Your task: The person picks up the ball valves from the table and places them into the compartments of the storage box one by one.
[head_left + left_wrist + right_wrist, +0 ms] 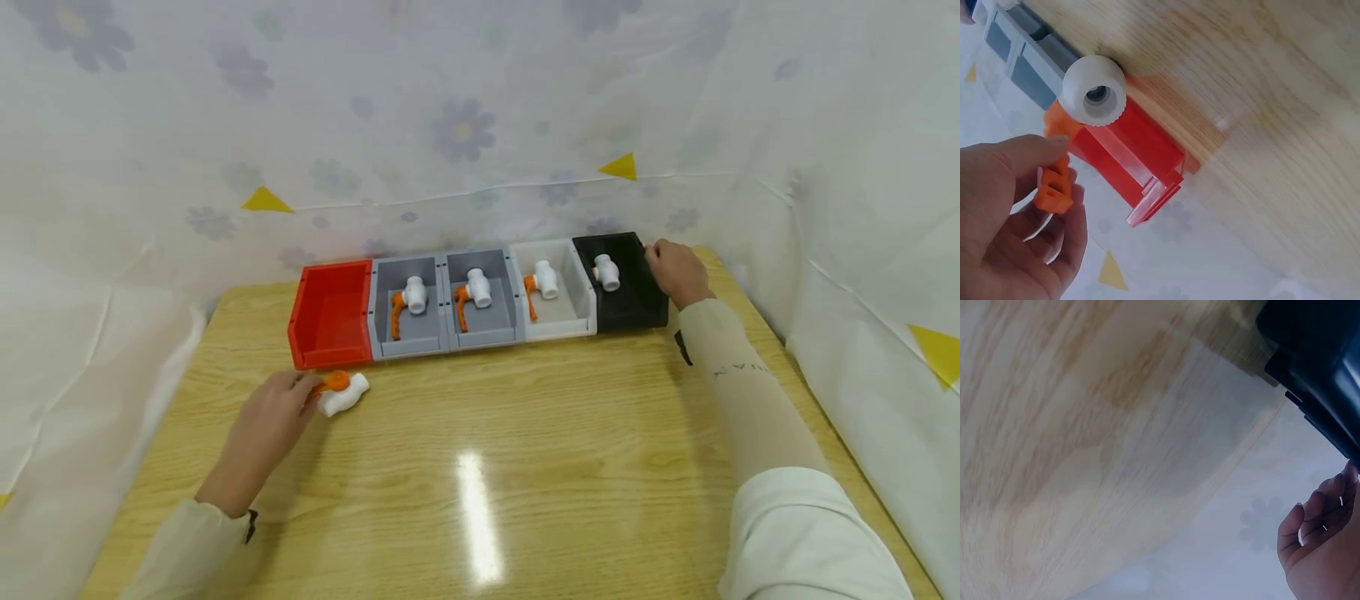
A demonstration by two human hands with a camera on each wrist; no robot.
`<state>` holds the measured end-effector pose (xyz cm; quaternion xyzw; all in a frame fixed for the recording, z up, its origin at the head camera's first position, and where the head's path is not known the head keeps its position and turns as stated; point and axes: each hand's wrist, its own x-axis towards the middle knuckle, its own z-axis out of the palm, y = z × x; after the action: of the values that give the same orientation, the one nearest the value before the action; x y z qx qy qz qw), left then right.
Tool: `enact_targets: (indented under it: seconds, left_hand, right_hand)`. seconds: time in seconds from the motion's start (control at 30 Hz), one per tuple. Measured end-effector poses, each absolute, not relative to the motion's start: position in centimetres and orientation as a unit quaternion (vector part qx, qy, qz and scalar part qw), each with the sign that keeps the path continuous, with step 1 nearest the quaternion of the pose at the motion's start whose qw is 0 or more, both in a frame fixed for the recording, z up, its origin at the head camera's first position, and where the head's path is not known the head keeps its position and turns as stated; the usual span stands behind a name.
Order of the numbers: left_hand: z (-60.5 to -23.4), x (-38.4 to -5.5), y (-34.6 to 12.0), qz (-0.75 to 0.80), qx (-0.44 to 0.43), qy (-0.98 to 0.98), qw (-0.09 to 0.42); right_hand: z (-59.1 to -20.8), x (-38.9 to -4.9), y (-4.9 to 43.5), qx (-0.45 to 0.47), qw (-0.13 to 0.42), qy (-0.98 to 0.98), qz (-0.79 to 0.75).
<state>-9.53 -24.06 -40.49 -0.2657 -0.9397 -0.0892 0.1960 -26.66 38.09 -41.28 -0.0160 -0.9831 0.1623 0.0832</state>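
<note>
My left hand pinches the orange lever of a white plastic ball valve between thumb and fingers. That valve is just in front of the red bin; its round open end faces the camera in the left wrist view. At the far end of the row, my right hand grips the right rim of the black bin, its fingers curled on the outer side; the thumb is hidden in the right wrist view. Inside the black bin lies another white valve, with little of its orange lever showing.
Between the red and black bins stand two grey bins and a white bin, each holding a white valve with an orange lever. The bins form one row along the back of the wooden table. A flowered cloth hangs behind.
</note>
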Motion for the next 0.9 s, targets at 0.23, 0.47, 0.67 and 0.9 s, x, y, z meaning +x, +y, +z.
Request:
enact_targets:
  seconds: [0.23,0.47,0.67,0.9]
  left_hand:
    - [-40.6,-9.7,-24.3,-0.08,-0.241,-0.944,0.208]
    - [-39.3,-9.5,-24.2,-0.099,-0.225,-0.945,0.217]
    - [-37.1,-9.7,-23.9,-0.189,-0.18,-0.94,0.219]
    - [-35.3,-11.7,-23.4,-0.226,-0.094,-0.938,0.245]
  right_hand:
    - [-41.5,-26.7,38.1,-0.008,0.091,-0.982,0.166]
    - [-41.9,-26.8,38.4,-0.008,0.098,-0.981,0.167]
    - [-41.9,-26.6,38.6,-0.007,0.103,-0.981,0.163]
    - [-41.8,-26.6,38.3,-0.006,0.095,-0.981,0.171]
